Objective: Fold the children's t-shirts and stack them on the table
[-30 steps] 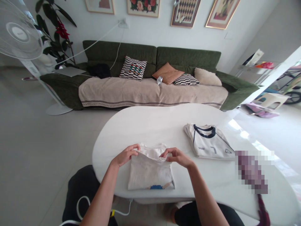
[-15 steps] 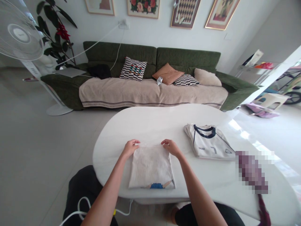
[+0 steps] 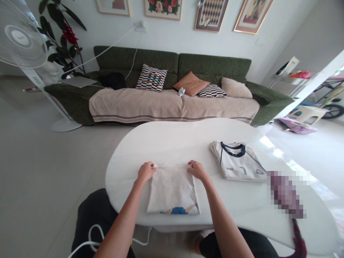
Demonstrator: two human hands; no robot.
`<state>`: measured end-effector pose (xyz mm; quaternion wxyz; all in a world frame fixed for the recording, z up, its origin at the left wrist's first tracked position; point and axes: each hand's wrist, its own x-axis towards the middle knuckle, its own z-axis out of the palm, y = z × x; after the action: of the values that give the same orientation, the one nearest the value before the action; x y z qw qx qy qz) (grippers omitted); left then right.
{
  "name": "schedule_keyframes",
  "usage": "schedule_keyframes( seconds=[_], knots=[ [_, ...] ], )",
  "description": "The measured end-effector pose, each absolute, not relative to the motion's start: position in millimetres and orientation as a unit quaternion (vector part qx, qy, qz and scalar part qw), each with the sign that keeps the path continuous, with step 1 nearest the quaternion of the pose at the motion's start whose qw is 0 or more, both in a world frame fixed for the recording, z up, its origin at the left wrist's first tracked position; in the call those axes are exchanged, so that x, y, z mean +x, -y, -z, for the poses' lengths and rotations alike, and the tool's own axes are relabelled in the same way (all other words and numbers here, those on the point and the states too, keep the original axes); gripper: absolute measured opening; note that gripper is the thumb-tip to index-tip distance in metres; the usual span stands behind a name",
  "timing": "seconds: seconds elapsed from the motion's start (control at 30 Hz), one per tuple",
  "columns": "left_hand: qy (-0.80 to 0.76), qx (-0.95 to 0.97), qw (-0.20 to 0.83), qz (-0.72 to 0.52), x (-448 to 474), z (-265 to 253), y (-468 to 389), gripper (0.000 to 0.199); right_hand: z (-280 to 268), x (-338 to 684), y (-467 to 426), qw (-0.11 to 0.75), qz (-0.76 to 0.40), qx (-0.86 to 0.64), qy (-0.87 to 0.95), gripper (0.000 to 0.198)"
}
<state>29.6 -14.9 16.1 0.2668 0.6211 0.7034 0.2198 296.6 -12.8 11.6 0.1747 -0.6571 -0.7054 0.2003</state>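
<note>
A white T-shirt (image 3: 172, 188), folded to a rough rectangle, lies in front of me on the white table. Part of a print with a blue patch shows at its near edge. At the shirt's far left corner, my left hand (image 3: 146, 171) pinches the fabric. My right hand (image 3: 197, 169) has its fingers closed on the far right corner. Between the two hands the far edge of the cloth runs fairly straight. Right of my right hand lies a folded white jersey (image 3: 239, 163) with a dark navy collar, apparently on top of other folded cloth.
The white oval table (image 3: 129, 150) has a rounded edge. On its right side lies a maroon item (image 3: 286, 193), blurred by pixels. Behind the table stands a green sofa (image 3: 139, 57) with cushions. A white fan (image 3: 23, 39) is at left; a white cable (image 3: 94, 227) hangs below.
My hands have shifted slightly at the shirt's far corners, and the far edge now looks straighter. A little more of the blue print shows at the near edge.
</note>
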Motion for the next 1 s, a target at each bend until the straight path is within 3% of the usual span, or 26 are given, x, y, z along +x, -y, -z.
schedule_keyframes(
  seconds=[0.2,0.37,0.47,0.77,1.0],
  knots=[
    [-0.658,0.654,0.254,-0.276,31.5,-51.9,14.9,0.009,-56.2,297.4,16.8,0.219,-0.164,-0.644,0.714,0.019],
    [-0.586,0.668,0.21,-0.407,36.6,-114.7,31.7,0.022,-127.0,304.4,41.0,0.415,-0.051,-0.583,0.697,0.022],
    [-0.521,0.691,0.198,-0.46,42.7,-126.5,49.4,0.02,-129.2,307.6,63.7,0.479,0.0,-0.556,0.68,0.022],
    [-0.555,0.773,0.233,-0.202,47.4,-39.9,113.5,0.033,-4.3,313.3,132.4,0.334,-0.066,-0.576,0.743,0.03],
    [-0.51,0.819,0.238,-0.114,43.8,-46.4,138.8,0.038,-11.8,321.9,156.0,0.305,-0.09,-0.598,0.735,0.037]
  ],
)
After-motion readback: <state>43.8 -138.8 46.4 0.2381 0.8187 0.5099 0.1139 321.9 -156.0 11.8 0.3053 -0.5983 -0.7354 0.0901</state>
